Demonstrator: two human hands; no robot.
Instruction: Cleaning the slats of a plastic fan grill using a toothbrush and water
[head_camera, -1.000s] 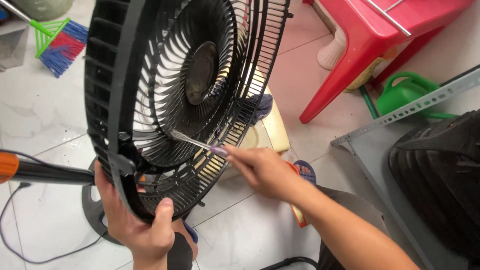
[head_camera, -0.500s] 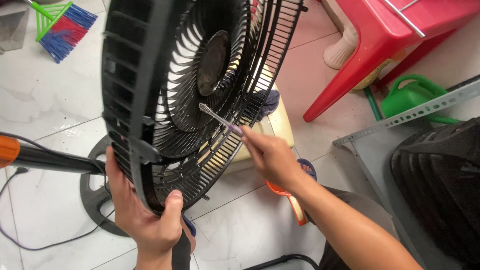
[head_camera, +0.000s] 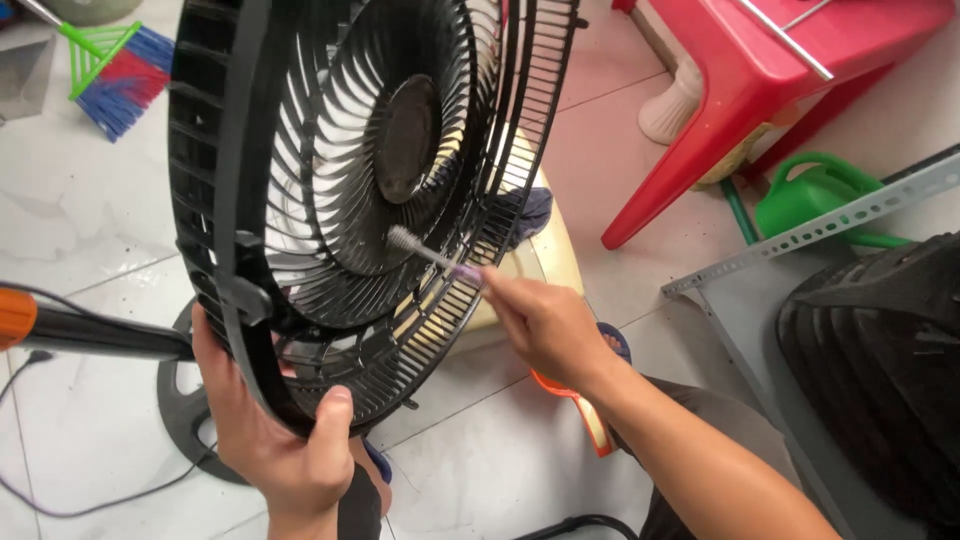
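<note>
Two hands working over pale marble-patterned floor tiles (head_camera: 80, 230), everything placed here against the black fan guard (head_camera: 300, 180). Filling the upper left and standing tilted on edge: that fan guard, ribs curving round a dark centre disc. Lying right of it, at the picture's edge: a second black grille (head_camera: 880, 360), beside a grey slotted metal bar (head_camera: 800, 235). Sitting beyond it to the upper right: a red plastic stool (head_camera: 790, 70), with a green watering can (head_camera: 810, 195) under it. Reaching out left from behind the guard: a black pole with an orange end (head_camera: 60, 325). Lying at upper left: a small broom with coloured bristles (head_camera: 120, 75). Gripping the guard's lower rim: left hand (head_camera: 280, 440), fingers wrapped behind, thumb pressing in front. Pinching a thin brush (head_camera: 430, 255) just right of the guard: right hand (head_camera: 540, 325), bristle tip poking between the ribs.
</note>
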